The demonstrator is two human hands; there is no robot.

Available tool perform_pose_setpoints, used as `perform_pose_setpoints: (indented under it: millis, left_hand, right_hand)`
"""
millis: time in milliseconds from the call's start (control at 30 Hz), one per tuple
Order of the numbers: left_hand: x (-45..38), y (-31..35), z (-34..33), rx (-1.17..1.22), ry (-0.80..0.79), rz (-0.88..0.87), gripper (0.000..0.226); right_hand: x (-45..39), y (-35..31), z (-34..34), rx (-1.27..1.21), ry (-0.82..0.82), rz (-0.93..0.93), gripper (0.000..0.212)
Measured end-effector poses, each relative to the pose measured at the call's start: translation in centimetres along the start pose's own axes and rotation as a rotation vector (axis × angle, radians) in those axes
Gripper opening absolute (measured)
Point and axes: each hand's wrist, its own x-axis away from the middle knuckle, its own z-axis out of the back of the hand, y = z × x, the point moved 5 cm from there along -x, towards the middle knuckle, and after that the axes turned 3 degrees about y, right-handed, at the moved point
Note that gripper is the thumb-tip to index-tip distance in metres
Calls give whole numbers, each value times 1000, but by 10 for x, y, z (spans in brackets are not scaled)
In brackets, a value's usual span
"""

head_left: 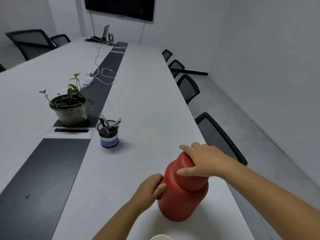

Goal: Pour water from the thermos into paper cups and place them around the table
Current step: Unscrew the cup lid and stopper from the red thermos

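Observation:
A red thermos (181,201) stands upright on the white table (147,94), near its right edge and close to me. My right hand (204,161) lies over the thermos's red cap, with thumb and fingers curled round it. My left hand (150,187) grips the handle on the thermos's left side. The rim of a white paper cup (161,237) shows at the bottom edge of the view, just in front of the thermos.
A mesh pen holder (108,134) stands left of the thermos. Beyond it sit a potted plant (70,108), a power strip (88,81) with white cables and a laptop (105,32) at the far end. Black chairs (220,135) line the right side.

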Motion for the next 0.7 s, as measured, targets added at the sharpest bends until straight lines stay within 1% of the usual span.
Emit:
perform_pose_setpoints:
  millis: [33,100,167,200,233,267,333,367,400,433,533,600,633,700]
  left_hand:
    - [0,0,0,4,-4,4,15]
    - [1,1,1,0,-5,2,11]
    - [1,2,2,-11,-2,-5,13]
    - [1,2,2,-12,-2,-9,14]
    - [2,2,2,-11,-2,-11,14]
    - [2,3,2,-15,0,-17,13]
    - [2,3,2,-28,1,-30,13]
    - [2,3,2,-19,-3,-23,14]
    - [2,3,2,-8,-6,-15,16]
    - [2,4,3,-4,-1,-7,19]
    - [3,6,6,7,16,-1,27]
    - [5,7,6,13,12,7,30]
    - [5,7,6,14,10,10,27]
    - [5,7,6,16,6,12,23]
  right_hand:
    - [-1,-2,-2,67,-30,-3,75]
    - [-1,-8,-1,89,-109,120,58]
    - [3,-10,2,52,-178,241,49]
    - [5,-9,3,-14,-187,256,48]
    - [5,-8,3,-92,-159,233,53]
    - [4,-5,1,-142,-103,169,63]
    - [2,1,-7,-57,-19,8,86]
    - [0,5,-10,0,-30,-51,91]
    - [-1,6,-11,26,-55,-66,92]
    - [-3,7,-9,33,-82,-34,89]
    - [-1,2,0,48,-161,159,80]
    - [0,-2,-2,85,-192,237,81]
    - [0,-3,-3,77,-192,229,85]
    - [-1,0,-4,42,-157,112,95]
